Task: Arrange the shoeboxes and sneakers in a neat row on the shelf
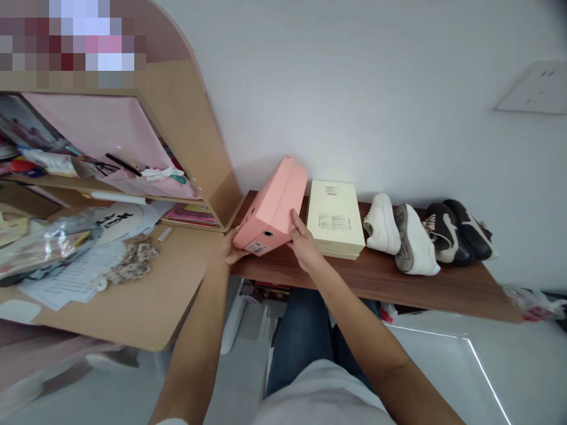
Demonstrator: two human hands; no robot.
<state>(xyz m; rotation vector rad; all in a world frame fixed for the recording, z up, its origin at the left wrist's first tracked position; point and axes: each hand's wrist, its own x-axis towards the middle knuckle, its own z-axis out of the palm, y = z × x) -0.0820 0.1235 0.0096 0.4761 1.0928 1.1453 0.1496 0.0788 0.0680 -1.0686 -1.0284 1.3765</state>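
A pink shoebox point(279, 200) is tilted over the left end of the brown wooden shelf point(354, 277), its labelled end facing me. My left hand point(231, 247) grips its lower left corner, and my right hand point(303, 239) holds the right side near the front, thumb on top. Just right of it lies a cream shoebox point(335, 215) with printed text on its lid. Whether the pink box touches the shelf I cannot tell.
White sneakers point(416, 239) and black shoes point(456, 230) stand further right on the shelf. At left is a desk point(177, 283) with papers, a cap point(119, 221) and a scrunchie point(133, 260). A wall point(354, 88) rises behind the shelf.
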